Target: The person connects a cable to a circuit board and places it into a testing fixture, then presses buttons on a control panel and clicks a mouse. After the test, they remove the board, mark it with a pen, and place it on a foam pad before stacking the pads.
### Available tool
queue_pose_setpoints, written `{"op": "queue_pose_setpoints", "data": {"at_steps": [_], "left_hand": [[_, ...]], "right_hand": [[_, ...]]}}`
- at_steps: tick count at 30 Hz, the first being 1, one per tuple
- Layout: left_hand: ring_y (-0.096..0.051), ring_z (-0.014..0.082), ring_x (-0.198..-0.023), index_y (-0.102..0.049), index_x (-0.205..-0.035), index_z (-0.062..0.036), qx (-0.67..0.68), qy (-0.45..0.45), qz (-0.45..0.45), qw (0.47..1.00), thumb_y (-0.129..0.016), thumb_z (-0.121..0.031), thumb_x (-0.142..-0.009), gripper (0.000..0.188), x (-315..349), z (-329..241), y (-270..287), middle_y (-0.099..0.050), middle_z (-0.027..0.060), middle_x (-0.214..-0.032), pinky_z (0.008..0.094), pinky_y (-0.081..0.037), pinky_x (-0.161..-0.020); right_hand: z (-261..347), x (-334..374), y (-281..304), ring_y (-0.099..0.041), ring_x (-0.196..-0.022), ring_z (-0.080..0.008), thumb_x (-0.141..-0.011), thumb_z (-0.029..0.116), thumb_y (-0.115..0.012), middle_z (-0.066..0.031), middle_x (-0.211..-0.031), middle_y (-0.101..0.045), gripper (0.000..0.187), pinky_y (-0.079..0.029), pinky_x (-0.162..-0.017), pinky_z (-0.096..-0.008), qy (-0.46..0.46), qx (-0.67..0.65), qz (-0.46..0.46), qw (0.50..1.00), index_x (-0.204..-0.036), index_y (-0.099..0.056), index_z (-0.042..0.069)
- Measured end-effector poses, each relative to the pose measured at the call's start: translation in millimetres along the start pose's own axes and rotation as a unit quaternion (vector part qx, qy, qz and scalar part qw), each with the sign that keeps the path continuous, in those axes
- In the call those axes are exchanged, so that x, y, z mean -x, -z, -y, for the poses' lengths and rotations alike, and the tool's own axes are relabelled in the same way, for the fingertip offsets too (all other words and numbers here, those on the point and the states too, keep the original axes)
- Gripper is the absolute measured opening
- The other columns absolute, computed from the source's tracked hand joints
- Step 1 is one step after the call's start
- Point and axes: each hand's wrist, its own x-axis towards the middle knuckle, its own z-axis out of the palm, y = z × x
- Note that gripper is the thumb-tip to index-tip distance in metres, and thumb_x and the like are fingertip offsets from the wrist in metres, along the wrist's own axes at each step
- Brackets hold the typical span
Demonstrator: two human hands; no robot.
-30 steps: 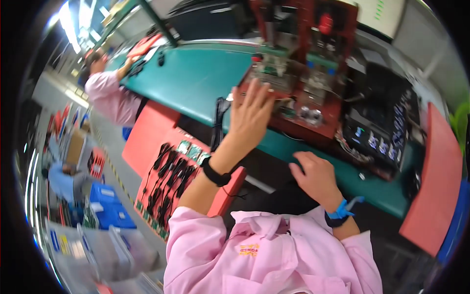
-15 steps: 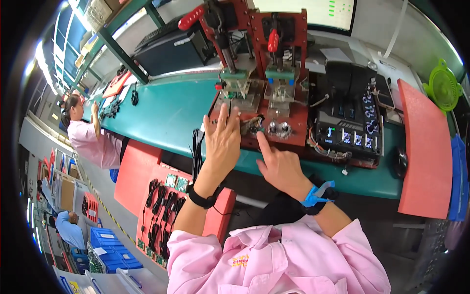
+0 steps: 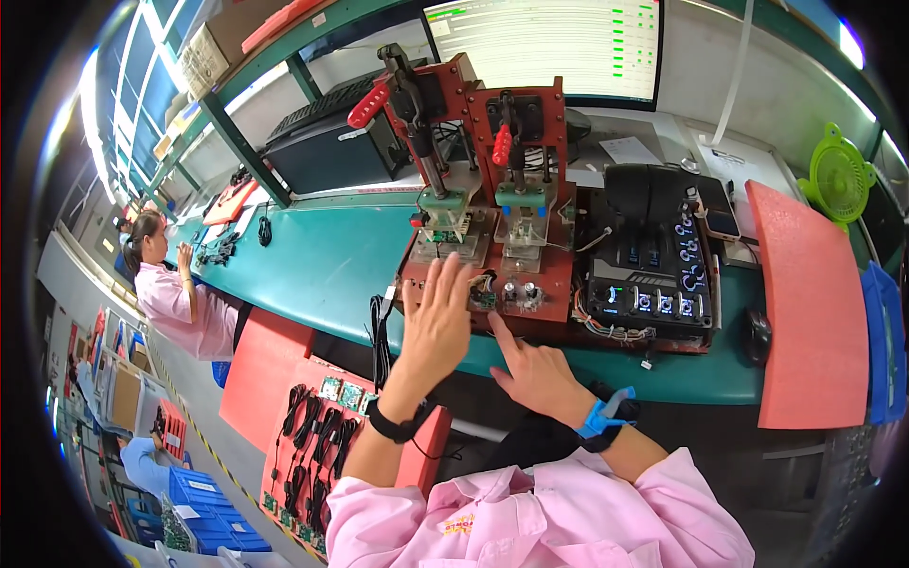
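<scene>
My left hand is held, fingers spread and holding nothing, over the front left of a red test fixture. My right hand points its index finger at the fixture's front edge, just below a small green circuit board with wires. Its thumb is apart and its other fingers curl in; nothing shows in it. Right of the board are two round metal buttons. Behind my hands stand two toggle clamps with red handles, a left one and a right one. A circuit board sits under the left clamp.
A black instrument with lit digits stands right of the fixture, near a mouse and red foam sheet. A monitor is behind. Coiled black cables with boards lie at lower left. A co-worker sits far left.
The view has tilted upward, so more of the monitor shows. My right fingertip has drawn back slightly from the small board. My left hand stays spread over the fixture.
</scene>
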Motion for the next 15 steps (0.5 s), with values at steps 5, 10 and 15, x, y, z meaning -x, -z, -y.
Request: {"op": "queue_pose_setpoints", "data": {"at_steps": [5,10,15], "left_hand": [[-0.027,0.0279,-0.125,-0.040,-0.121,0.0011,0.071,-0.045,0.019,0.996,-0.054,-0.013,-0.076,0.050,-1.0,-37.4,19.2,-0.033,0.0082,-0.132,0.0508,-0.020,-0.100],[-0.026,0.0270,-0.126,-0.040,-0.121,0.0012,0.023,-0.073,0.040,0.996,-0.060,-0.017,-0.073,0.055,-7.2,-41.0,21.5,-0.035,0.0086,-0.130,0.0492,-0.021,-0.100],[-0.026,0.0271,-0.126,-0.043,-0.118,0.0022,-0.031,-0.129,0.060,0.989,-0.061,-0.020,-0.073,0.053,-14.3,-54.2,18.2,-0.036,0.0102,-0.128,0.0479,-0.022,-0.099]], "right_hand": [[-10.5,36.9,3.9,-0.058,-0.062,-0.0296,-0.074,0.018,-0.058,-0.0116,-0.075,-0.056,0.039,-0.047,-0.058,-0.0386,-0.024,0.059,0.091,0.994,-0.109,-0.047,0.003],[-48.2,59.1,-8.7,-0.055,-0.067,-0.0259,-0.074,0.012,-0.058,-0.0067,-0.071,-0.052,0.015,-0.044,-0.071,-0.0360,0.074,-0.021,-0.061,0.995,-0.087,-0.054,0.004],[-55.7,61.7,-12.6,-0.053,-0.067,-0.0220,-0.072,0.005,-0.059,-0.0053,-0.071,-0.053,0.008,-0.041,-0.073,-0.0339,0.085,-0.129,-0.081,0.985,-0.080,-0.056,0.006]]}}
